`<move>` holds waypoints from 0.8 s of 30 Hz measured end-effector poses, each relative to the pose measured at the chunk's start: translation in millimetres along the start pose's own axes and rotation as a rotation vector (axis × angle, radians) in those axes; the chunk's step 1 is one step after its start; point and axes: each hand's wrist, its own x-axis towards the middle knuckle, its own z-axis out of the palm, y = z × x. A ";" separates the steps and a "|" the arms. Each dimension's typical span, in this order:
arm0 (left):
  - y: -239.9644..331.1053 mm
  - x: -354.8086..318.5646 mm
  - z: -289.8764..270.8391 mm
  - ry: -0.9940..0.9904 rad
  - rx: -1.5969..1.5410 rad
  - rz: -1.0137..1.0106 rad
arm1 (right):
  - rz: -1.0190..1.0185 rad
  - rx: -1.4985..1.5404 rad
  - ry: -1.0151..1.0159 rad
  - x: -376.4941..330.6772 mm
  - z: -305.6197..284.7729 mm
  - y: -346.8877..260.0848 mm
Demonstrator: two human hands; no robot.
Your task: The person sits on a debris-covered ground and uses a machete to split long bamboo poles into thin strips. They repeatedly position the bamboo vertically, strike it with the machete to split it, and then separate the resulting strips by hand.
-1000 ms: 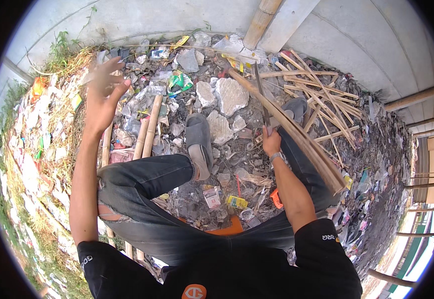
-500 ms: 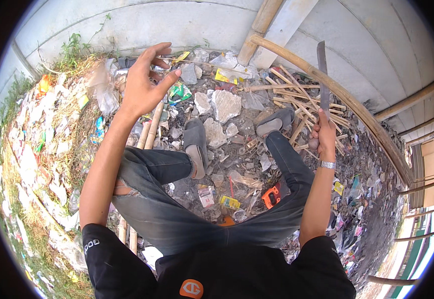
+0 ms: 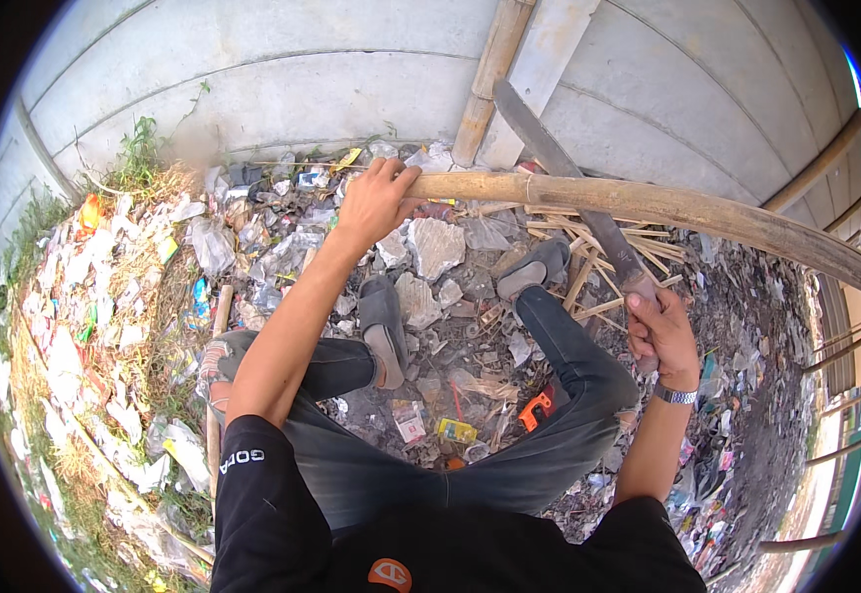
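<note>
While the left hand (image 3: 379, 198) closes around the near end of a long bamboo pole (image 3: 648, 206), that pole runs from the upper centre of the frame across to the right edge, raised above the ground. At centre right, the right hand (image 3: 659, 331) grips the handle of a machete (image 3: 569, 188), its blade angled up and left, crossing the pole. Below lie split bamboo strips (image 3: 588, 272), rubble and litter (image 3: 282, 247) against a concrete wall (image 3: 282, 79).
</note>
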 end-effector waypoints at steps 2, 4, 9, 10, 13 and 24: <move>-4.4 -9.0 6.4 0.054 -0.060 0.016 | 0.008 -0.009 -0.014 -9.2 9.0 0.0; -16.3 -11.8 3.1 0.065 -0.007 0.124 | 0.020 0.005 -0.023 -12.3 12.9 -2.9; -15.4 -19.6 -1.1 0.022 -0.032 0.175 | 0.106 0.149 -0.070 -13.3 23.5 -12.8; -8.9 -23.4 1.9 0.004 -0.058 0.183 | 0.088 0.178 -0.051 -9.5 29.7 -9.8; 29.6 -30.3 21.4 0.012 -0.135 0.167 | 0.028 0.214 -0.007 11.9 44.8 -5.0; 10.1 -13.3 7.1 -0.114 -0.198 -0.135 | -0.137 0.050 0.189 43.9 36.3 -54.2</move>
